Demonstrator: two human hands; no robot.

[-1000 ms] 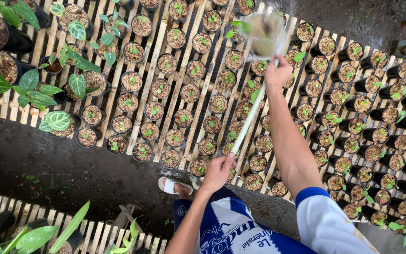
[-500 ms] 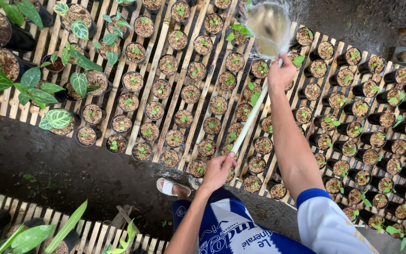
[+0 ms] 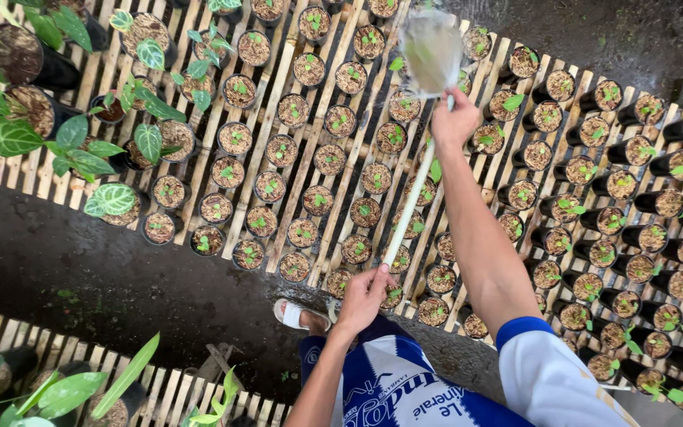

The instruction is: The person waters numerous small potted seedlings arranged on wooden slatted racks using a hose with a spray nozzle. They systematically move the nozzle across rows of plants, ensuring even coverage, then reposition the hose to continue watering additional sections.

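A long white watering wand runs from my left hand up to my right hand. My left hand grips its lower end near my waist. At full arm's length, my right hand grips it close to the tip. A fan of water spray leaves the tip and falls over small black pots with green seedlings set in rows on a slatted bamboo rack.
Bigger pots with broad veined leaves stand at the left of the rack. A wet dark path runs between this rack and a second bamboo rack at bottom left. My sandalled foot stands on the path.
The wand's tip and the spray have swung a little left and further out over the rack. Both hands keep their grip.
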